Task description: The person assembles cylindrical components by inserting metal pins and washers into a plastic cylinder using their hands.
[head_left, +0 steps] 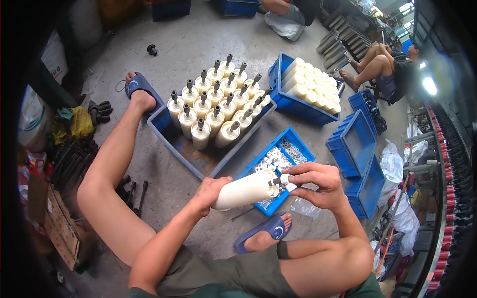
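Presently the left hand clasps a cream cylinder; the right hand pinches a white fitting at its dark shaft.

Around you spreads a stained grey concrete floor; beyond its far right corner you see bright paned windows and a round white glare.

Head cam, wide fisheye, is looking down and forward from the wearer's head; it's framing left hand and right hand close up, floor beyond.
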The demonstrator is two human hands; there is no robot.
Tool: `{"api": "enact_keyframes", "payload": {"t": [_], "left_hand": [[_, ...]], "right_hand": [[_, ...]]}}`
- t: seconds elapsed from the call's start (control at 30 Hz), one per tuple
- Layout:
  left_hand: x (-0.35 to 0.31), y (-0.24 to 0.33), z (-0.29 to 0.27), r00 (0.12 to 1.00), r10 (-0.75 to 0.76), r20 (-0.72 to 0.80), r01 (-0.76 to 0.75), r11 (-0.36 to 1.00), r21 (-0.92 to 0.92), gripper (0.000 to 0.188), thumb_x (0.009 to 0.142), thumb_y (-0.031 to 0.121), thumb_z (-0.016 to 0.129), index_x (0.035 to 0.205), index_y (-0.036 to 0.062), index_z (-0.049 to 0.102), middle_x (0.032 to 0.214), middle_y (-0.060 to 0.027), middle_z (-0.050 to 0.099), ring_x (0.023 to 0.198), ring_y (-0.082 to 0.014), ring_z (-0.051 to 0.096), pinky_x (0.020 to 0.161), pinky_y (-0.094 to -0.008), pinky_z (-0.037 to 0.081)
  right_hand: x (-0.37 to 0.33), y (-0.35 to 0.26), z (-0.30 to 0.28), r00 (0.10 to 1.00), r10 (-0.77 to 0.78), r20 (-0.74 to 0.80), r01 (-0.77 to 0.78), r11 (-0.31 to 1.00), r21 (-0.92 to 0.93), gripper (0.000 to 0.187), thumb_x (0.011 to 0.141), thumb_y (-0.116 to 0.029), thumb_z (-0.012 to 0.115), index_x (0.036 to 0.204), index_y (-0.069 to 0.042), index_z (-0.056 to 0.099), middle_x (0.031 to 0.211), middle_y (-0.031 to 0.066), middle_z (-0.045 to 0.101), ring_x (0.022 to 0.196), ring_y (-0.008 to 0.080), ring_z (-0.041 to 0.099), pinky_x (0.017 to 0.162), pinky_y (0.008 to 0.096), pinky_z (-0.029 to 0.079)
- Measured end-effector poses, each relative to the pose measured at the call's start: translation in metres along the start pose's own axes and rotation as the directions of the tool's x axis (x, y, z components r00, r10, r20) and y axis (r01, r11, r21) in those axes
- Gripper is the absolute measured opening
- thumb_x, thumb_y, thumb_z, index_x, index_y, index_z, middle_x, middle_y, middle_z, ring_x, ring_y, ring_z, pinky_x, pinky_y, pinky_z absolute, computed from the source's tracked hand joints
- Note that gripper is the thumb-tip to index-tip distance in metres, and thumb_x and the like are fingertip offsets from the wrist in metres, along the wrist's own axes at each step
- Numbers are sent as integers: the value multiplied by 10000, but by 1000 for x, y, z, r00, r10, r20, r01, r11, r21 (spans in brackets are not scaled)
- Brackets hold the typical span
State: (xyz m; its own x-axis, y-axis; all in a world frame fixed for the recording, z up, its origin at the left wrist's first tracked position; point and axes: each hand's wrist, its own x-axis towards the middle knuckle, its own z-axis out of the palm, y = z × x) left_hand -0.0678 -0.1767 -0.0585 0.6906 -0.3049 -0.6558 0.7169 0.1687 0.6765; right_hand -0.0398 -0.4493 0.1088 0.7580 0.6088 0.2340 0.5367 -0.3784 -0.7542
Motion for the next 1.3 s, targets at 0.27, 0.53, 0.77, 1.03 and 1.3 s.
{"api": "enact_keyframes", "payload": {"t": [0.27, 0.53, 0.77, 1.03, 1.3], "left_hand": [[-1, 4, 3, 945, 304, -124, -300, 953, 54, 432, 966, 316, 618, 761, -47, 729, 677, -50, 676, 615, -106, 587, 591, -288, 458], [-8, 12, 1, 939, 317, -136, -311, 948, 61, 434, 965, 304, 617, 742, -54, 718, 668, -40, 670, 601, -90, 578, 575, -277, 452], [-8, 13, -3, 955, 276, -113, -270, 961, 64, 434, 948, 315, 634, 769, -71, 724, 683, -61, 678, 611, -111, 591, 583, -287, 464], [-1, 10, -8, 1000, 13, 17, -15, 992, 125, 459, 911, 382, 645, 878, -65, 746, 783, -112, 708, 672, -177, 630, 613, -324, 479], [-11, 32, -4, 984, -162, 74, 130, 937, 324, 481, 883, 429, 628, 928, -36, 741, 796, -118, 696, 659, -174, 620, 562, -319, 460]], "right_hand": [[-14, 5, 8, 803, 593, 59, -446, 532, 720, 236, 895, -67, 738, 1088, 64, 702, 1090, 173, 725, 879, 172, 703, 734, 280, 588], [-18, 14, 18, 803, 581, 132, -360, 297, 885, 260, 929, -91, 706, 1146, 48, 679, 1135, 202, 701, 945, 215, 722, 750, 287, 623], [-25, 27, 23, 803, 566, 187, -360, 211, 909, 244, 938, -107, 696, 1139, 31, 686, 1124, 190, 696, 934, 218, 720, 734, 282, 621], [-23, 27, 26, 925, 380, 1, -236, 572, 786, 226, 895, -114, 738, 1048, 52, 728, 1082, 179, 678, 950, 218, 668, 746, 301, 575], [-24, 32, 20, 957, 288, 34, -226, 667, 710, 265, 877, -176, 770, 980, 65, 740, 953, 224, 683, 821, 231, 672, 653, 297, 579]]}}
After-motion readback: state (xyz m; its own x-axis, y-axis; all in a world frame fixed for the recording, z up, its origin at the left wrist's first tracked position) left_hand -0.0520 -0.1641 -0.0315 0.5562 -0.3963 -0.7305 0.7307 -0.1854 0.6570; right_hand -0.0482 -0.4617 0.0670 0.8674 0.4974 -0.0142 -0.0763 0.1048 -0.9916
